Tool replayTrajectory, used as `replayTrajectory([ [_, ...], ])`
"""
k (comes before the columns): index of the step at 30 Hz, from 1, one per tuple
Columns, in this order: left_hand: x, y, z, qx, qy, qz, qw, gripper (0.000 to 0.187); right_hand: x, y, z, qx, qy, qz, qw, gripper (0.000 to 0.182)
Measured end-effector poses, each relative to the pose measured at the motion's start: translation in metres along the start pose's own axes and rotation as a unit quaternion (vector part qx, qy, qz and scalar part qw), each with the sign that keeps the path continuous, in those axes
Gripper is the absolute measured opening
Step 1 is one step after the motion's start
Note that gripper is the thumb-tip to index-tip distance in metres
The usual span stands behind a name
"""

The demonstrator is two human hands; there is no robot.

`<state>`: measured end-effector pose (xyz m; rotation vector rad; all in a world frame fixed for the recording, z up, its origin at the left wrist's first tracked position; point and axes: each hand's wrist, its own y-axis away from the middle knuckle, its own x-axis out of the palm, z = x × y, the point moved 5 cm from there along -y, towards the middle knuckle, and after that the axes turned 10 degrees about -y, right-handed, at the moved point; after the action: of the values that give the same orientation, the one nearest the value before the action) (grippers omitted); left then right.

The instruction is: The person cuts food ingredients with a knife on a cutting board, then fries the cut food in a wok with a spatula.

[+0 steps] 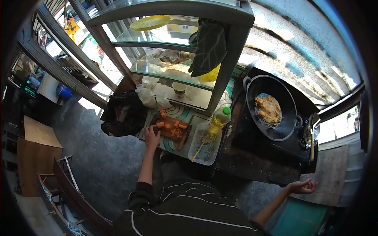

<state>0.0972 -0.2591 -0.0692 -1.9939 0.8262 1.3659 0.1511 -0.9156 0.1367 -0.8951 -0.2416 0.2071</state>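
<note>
The person's right hand point(302, 187) hung half-open at near right, apparently empty; the left hand point(151, 137), loosely bent, was at the left edge of a brown wooden board point(163, 131), its grip unclear. Short orange carrot chunks point(160, 124) lay there, likely firm, light, slightly slippery, best pinched by their sides

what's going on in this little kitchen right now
One person is at a food stall counter. Their left hand is at the edge of a wooden cutting board with pieces of orange vegetable, and a knife lies along its right side. Their right hand is held out away from the counter, with nothing visible in it. On the stove, something golden sits in oil in a black wok, with no utensil in it.
</note>
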Motion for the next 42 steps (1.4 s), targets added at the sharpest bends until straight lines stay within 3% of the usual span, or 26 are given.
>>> replayTrajectory([
  [1,0.000,-0.008,-0.004,0.032,-0.026,0.008,0.999,0.038,0.008,0.039,0.040,-0.029,-0.063,0.060,0.996,0.030],
  [3,0.012,-0.023,-0.001,0.079,-0.046,0.048,0.995,0.037,0.031,0.136,0.127,0.146,-0.224,0.204,0.942,0.030],
  [5,0.033,-0.041,0.007,0.134,-0.068,0.087,0.985,0.036,0.051,0.237,0.212,0.403,-0.320,0.356,0.780,0.034],
  [6,0.049,-0.047,0.014,0.169,-0.047,0.095,0.980,0.035,0.063,0.282,0.248,0.429,-0.281,0.519,0.684,0.039],
  [7,0.058,-0.055,0.020,0.203,-0.027,0.103,0.973,0.034,0.076,0.324,0.272,0.309,-0.237,0.684,0.617,0.047],
  [9,0.063,-0.068,0.032,0.224,-0.012,0.112,0.968,0.033,0.090,0.409,0.287,0.176,-0.153,0.740,0.631,0.057],
  [11,0.073,-0.078,0.050,0.241,0.007,0.123,0.963,0.032,0.097,0.472,0.273,0.163,-0.059,0.737,0.654,0.059],
  [13,0.090,-0.088,0.072,0.109,0.281,0.297,0.906,0.033,0.104,0.505,0.263,0.148,0.037,0.729,0.667,0.062],
  [14,0.087,-0.087,0.081,0.109,0.279,0.305,0.904,0.033,0.105,0.509,0.257,0.132,0.069,0.699,0.700,0.063],
  [15,0.076,-0.081,0.084,0.005,0.455,0.407,0.792,0.031,0.100,0.510,0.254,0.116,0.101,0.667,0.729,0.064],
  [16,0.065,-0.080,0.081,-0.098,0.601,0.480,0.632,0.030,0.100,0.515,0.251,0.121,0.104,0.663,0.732,0.064],
  [17,0.051,-0.081,0.078,-0.103,0.623,0.497,0.595,0.029,0.101,0.517,0.247,0.124,0.116,0.646,0.744,0.064],
  [18,0.037,-0.085,0.077,-0.099,0.620,0.502,0.595,0.029,0.100,0.518,0.245,0.127,0.128,0.630,0.755,0.064],
  [20,0.017,-0.079,0.072,-0.121,0.661,0.549,0.496,0.032,0.100,0.518,0.238,0.186,0.145,0.633,0.738,0.063],
  [22,0.013,-0.078,0.071,-0.114,0.666,0.570,0.467,0.034,0.095,0.520,0.226,0.241,0.161,0.634,0.717,0.062],
  [24,0.013,-0.079,0.072,-0.104,0.672,0.586,0.440,0.036,0.097,0.519,0.224,0.265,0.132,0.592,0.750,0.054],
  [27,0.027,-0.079,0.072,-0.108,0.669,0.586,0.444,0.036,0.094,0.513,0.223,0.245,0.159,0.550,0.782,0.046],
  [29,0.048,-0.085,0.084,-0.063,0.496,0.513,0.697,0.040,0.102,0.496,0.245,0.272,0.189,0.567,0.754,0.042],
  [30,0.063,-0.082,0.082,-0.062,0.499,0.516,0.694,0.040,0.106,0.492,0.252,0.301,0.216,0.588,0.719,0.040],
  [32,0.078,-0.090,0.077,0.098,0.443,0.373,0.809,0.043,0.121,0.491,0.253,0.304,0.191,0.592,0.722,0.037],
  [33,0.072,-0.089,0.070,0.097,0.445,0.372,0.809,0.043,0.127,0.492,0.252,0.311,0.162,0.595,0.723,0.036],
  [34,0.059,-0.089,0.061,0.125,0.353,0.347,0.860,0.042,0.132,0.504,0.240,0.309,0.161,0.595,0.724,0.036],
  [35,0.051,-0.092,0.053,0.152,0.256,0.317,0.901,0.042,0.141,0.520,0.225,0.251,0.156,0.578,0.760,0.034],
  [37,0.060,-0.092,0.040,0.190,0.213,0.265,0.921,0.041,0.157,0.513,0.229,0.189,0.151,0.558,0.793,0.033],
  [38,0.063,-0.091,0.035,0.224,0.167,0.215,0.936,0.041,0.164,0.518,0.227,0.215,0.136,0.586,0.769,0.034],
  [42,0.065,-0.083,0.025,0.236,0.092,0.206,0.945,0.040,0.176,0.528,0.237,0.255,0.146,0.644,0.706,0.038],
])
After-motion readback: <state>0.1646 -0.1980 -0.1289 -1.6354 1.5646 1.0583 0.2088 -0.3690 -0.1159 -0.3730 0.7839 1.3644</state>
